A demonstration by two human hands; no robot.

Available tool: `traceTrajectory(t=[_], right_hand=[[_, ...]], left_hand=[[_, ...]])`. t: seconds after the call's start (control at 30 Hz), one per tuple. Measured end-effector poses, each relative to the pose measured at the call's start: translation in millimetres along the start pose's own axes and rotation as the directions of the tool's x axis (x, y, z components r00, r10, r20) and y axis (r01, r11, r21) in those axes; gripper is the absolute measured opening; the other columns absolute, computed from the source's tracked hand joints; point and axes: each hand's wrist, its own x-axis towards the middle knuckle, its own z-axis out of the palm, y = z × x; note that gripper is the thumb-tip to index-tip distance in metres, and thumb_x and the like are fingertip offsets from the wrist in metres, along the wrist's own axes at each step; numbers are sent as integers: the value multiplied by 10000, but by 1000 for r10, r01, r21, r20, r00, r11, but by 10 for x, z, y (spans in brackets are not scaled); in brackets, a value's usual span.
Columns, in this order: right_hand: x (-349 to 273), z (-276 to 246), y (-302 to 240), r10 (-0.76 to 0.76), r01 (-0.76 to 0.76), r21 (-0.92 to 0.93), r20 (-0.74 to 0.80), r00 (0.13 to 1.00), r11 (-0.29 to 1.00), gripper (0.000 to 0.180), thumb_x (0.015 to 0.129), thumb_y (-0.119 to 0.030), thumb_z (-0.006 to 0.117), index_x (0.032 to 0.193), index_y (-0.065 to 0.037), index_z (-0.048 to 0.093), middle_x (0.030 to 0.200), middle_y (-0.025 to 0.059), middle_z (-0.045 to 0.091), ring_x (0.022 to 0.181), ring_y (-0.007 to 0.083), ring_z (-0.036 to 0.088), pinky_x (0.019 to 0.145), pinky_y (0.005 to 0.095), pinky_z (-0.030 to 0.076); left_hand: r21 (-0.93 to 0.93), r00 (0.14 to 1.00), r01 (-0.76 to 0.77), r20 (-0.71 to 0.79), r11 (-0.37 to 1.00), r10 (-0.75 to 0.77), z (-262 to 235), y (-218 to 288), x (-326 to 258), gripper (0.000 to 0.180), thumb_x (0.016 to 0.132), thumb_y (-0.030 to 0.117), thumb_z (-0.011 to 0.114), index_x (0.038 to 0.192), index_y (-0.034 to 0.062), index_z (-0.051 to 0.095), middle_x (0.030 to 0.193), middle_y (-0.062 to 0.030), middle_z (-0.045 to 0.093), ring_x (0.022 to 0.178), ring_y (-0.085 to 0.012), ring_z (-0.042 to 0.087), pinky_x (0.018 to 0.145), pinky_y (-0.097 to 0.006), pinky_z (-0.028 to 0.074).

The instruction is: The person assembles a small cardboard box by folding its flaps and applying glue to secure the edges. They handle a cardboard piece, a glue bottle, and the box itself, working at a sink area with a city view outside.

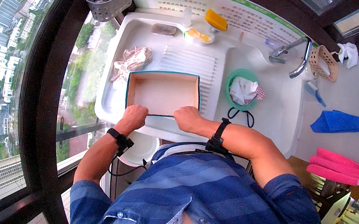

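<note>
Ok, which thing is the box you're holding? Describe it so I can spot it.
Find the white sink unit; on its ribbed drainboard sits the box. Both hands grip its near edge. It is open-topped, brown inside, teal-edged, unlike the crumpled rag beside it.

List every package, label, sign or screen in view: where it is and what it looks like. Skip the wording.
Open cardboard box: on the white sink unit's ribbed drainboard, rectangular, brown inside, teal edges; left hand and right hand grip its near rim.
Printed sign: on the wall behind the sink, wide white panel with dark text and a green band.
No screens can be made out.
</note>
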Motion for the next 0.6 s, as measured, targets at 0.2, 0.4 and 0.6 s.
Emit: traceTrajectory(t=[0.2, 0.4, 0.6], right_hand=[[33, 112, 24, 35, -35, -26, 19, 999, 999, 135, 722, -95, 602, 770, -37, 714, 801, 208, 695, 776, 389, 681, 691, 489, 545], [64, 90, 34, 72, -72, -4, 40, 997, 997, 149, 717, -88, 602, 793, -36, 719, 817, 207, 698, 790, 385, 685, 700, 485, 551], [86, -54, -22, 67, -65, -19, 106, 992, 998, 146, 693, -81, 606, 772, -24, 715, 816, 223, 693, 809, 389, 684, 731, 489, 550]], left_hand=[[-119, 991, -106, 67, 987, 115, -125, 235, 158, 158, 712, 75, 615, 835, 58, 715, 863, -187, 697, 857, -364, 683, 757, -462, 559], [-23, 982, -159, 100, 987, 161, 45, 351, 394, 159, 717, 78, 616, 838, 70, 718, 874, -180, 702, 859, -351, 689, 754, -450, 564], [-8, 988, -134, 81, 991, 134, 64, 349, 350, 156, 740, 82, 614, 858, 57, 712, 873, -184, 703, 858, -349, 694, 756, -440, 569]])
